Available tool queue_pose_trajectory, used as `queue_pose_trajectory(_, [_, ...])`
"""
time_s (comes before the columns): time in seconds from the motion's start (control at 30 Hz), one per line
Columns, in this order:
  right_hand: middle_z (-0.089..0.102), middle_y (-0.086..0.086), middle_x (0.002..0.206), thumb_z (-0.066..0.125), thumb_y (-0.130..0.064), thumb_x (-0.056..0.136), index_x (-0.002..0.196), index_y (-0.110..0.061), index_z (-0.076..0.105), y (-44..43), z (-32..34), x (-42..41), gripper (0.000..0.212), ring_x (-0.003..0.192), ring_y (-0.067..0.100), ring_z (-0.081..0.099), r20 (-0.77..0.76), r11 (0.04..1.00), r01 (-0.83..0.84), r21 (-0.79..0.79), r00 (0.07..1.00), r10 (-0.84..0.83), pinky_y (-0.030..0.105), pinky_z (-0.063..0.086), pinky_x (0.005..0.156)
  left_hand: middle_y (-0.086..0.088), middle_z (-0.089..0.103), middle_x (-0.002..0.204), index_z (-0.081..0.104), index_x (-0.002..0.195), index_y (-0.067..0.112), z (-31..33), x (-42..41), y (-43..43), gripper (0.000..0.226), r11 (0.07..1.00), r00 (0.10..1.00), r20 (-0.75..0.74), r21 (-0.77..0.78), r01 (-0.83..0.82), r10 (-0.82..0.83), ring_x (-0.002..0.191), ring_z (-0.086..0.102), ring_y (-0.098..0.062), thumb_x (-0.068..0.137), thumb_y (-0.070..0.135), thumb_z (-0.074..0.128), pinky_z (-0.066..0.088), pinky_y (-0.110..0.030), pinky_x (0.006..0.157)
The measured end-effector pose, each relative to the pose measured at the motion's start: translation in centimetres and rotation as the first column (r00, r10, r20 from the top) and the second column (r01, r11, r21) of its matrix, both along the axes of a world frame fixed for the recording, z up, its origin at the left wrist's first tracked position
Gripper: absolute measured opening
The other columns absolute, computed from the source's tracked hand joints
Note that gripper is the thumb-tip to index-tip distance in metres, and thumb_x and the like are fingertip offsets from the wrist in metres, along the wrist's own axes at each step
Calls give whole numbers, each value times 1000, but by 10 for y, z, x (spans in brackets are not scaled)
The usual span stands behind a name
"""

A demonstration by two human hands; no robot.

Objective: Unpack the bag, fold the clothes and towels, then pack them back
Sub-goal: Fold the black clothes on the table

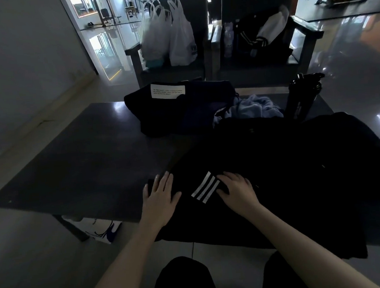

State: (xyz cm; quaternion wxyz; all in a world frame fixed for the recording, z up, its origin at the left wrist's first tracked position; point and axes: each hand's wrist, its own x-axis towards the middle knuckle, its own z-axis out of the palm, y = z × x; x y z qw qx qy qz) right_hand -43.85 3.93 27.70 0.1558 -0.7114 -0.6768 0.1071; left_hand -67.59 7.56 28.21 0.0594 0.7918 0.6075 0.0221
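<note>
At the near edge of the bench (85,161), the black garment (285,160) hangs partly over the side toward the person's lap. Judgement: if both palms lift together, the hanging weight could drag the smoothed cloth askew or off the bench.

Grip: released on both sides.
- The left hand (160,194) lies flat with straight fingers, pressing the cloth just left of the white stripes (206,187).
- The right hand (237,188) rests on the cloth just right of the stripes, fingers slightly bent. No pinch is visible.

Beyond the stripes lie a dark bundle with a white label (178,109) and a crumpled blue towel (256,108), not yet folded. Beyond and right of the stripes, a black bottle (302,97) stands upright near the garment's far edge. A wide sweep of cloth could topple it.
</note>
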Motion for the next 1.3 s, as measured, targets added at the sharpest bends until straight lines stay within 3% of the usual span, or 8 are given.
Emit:
queue_pose_trajectory(0.13, [7, -4, 160, 27, -48, 100, 151, -29, 18, -8, -14, 11, 54, 147, 16, 5, 136, 992, -116, -49, 983, 122, 33, 1, 117, 12, -3, 160, 2, 153, 24, -11, 2, -3, 65, 995, 999, -9, -88, 46, -47, 147, -7, -12, 98, 54, 21, 2, -43, 118])
queue_pose_trajectory(0.43, [3, -3, 161, 24, -48, 101, 152, -27, 14, 10, -12, 17, 56, 147, 16, 2, 158, 990, -115, -81, 979, 127, 34, 1, 118, 8, -3, 161, 3, 153, 22, -7, 11, 21, 64, 998, 995, -93, -53, 43, -48, 148, -5, -15, 99, 53, 20, 2, -44, 118])
queue_pose_trajectory(0.53, [7, 2, 160, 35, -41, 100, 150, -21, 21, 0, -3, 12, 56, 147, 20, 7, 137, 997, -71, -27, 988, 74, 37, 5, 118, 0, 20, 158, 24, 150, 15, 3, 20, 3, 60, 988, 997, -55, 142, 61, -54, 146, 18, -21, 99, 43, 38, 16, -45, 115])
queue_pose_trajectory(0.63, [34, 6, 151, 49, -29, 96, 137, -15, 47, -29, 1, 12, 44, 140, 25, 30, 164, 989, -67, 132, 986, 45, 42, 17, 116, -1, 60, 117, 62, 118, 12, 8, 24, -23, 32, 896, 961, 90, 393, 207, -261, 109, 59, -20, 91, 27, 60, 46, -39, 92])
queue_pose_trajectory(0.7, [51, 6, 137, 54, -26, 94, 124, -15, 61, -51, -2, 14, 33, 130, 26, 44, 149, 979, -67, 192, 988, 38, 44, 24, 112, 2, 63, 105, 67, 107, 13, 5, 21, -39, 22, 883, 919, 126, 351, 312, -374, 97, 61, -17, 93, 27, 57, 49, -36, 85])
queue_pose_trajectory(0.87, [31, -2, 152, 36, -49, 97, 143, -25, 39, -89, -4, 19, 52, 142, 18, 24, 218, 999, -52, -5, 975, 52, 42, 11, 116, 5, 29, 153, 38, 145, 18, 4, 16, -55, 60, 950, 948, 59, -7, 314, -313, 141, 24, -12, 96, 52, 40, 24, -33, 112])
queue_pose_trajectory(1.0, [6, -2, 160, 39, -70, 86, 151, -27, 13, -115, -8, 26, 83, 147, 20, 4, 279, 988, -83, -134, 953, 118, 49, 0, 116, 4, -2, 160, 6, 153, 18, 4, 14, -64, 93, 938, 928, -159, -136, 318, -337, 147, -1, -13, 85, 64, 49, 9, -37, 118])
queue_pose_trajectory(1.3, [-1, 9, 160, 47, -12, 94, 152, -15, -5, -155, -10, 60, 77, 146, 26, 9, 433, 992, 109, -65, 899, -71, 44, 16, 116, -1, 9, 159, 8, 152, 18, -1, 15, -73, 72, 974, 934, -306, 68, 214, -184, 145, 13, -19, 93, 14, 50, 25, -38, 113])
